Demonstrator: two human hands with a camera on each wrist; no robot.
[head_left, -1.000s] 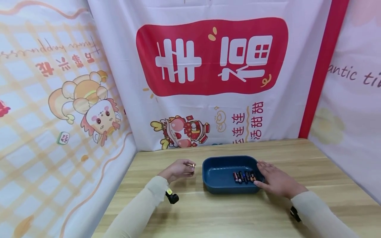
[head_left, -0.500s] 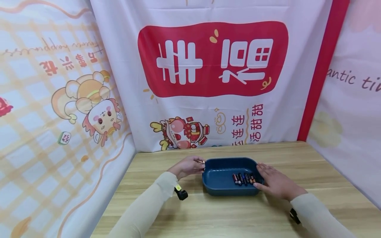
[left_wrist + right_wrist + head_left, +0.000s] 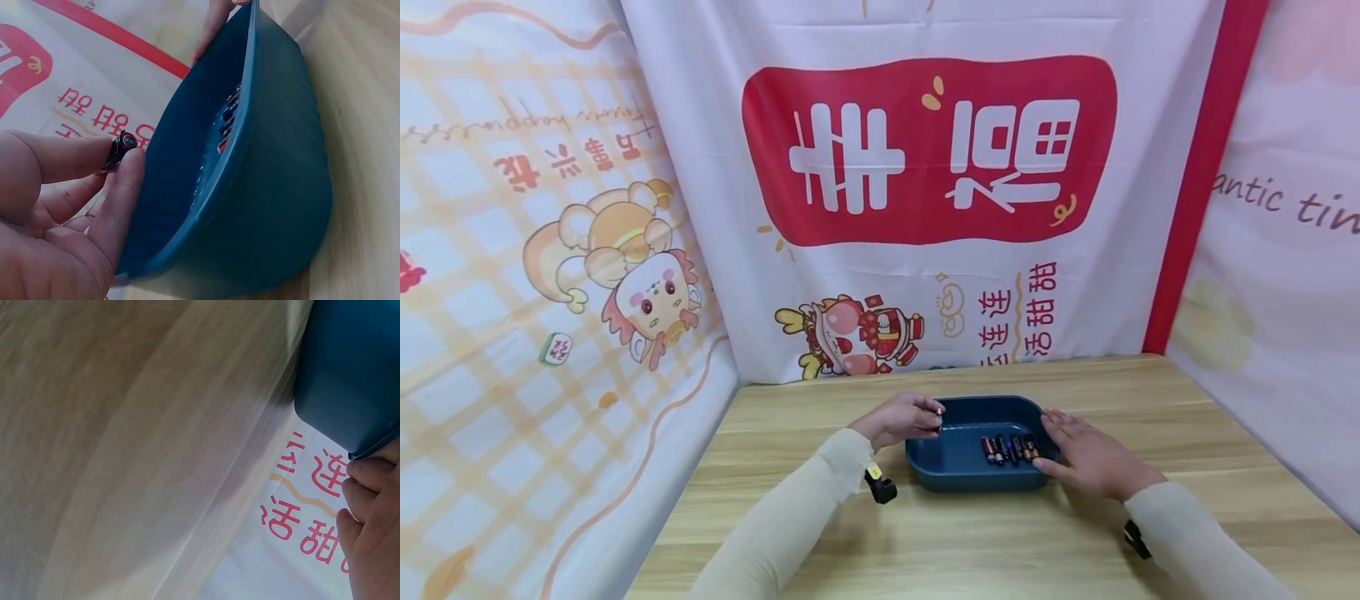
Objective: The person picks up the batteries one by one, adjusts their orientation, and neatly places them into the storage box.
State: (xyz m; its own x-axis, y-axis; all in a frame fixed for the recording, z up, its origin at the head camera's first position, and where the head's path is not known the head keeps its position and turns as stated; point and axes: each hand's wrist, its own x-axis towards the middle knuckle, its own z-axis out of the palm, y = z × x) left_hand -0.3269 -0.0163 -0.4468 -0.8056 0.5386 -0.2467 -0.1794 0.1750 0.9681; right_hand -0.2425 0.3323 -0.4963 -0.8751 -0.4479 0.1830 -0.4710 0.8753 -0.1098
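Observation:
A battery (image 3: 120, 151), dark with a red edge on its end, is pinched between the thumb and fingers of my left hand (image 3: 904, 419). This hand is over the left rim of a dark blue plastic bin (image 3: 958, 482). Several batteries (image 3: 1009, 449) lie side by side on the bin floor, toward its right end. At the bin's right end, my right hand (image 3: 1097, 454) rests on the rim with fingers extended and the thumb over the near edge. From the right wrist, its fingers (image 3: 369, 473) show right at the rim.
The bin stands on a light wood-grain table (image 3: 970, 542). Behind the table hangs a printed cloth (image 3: 880, 325), with more printed cloth on the left and right sides. Each wrist carries a small black camera (image 3: 882, 486).
My left hand has moved right with the battery, from beside the bin to over its left rim. The right hand stays on the bin's right end.

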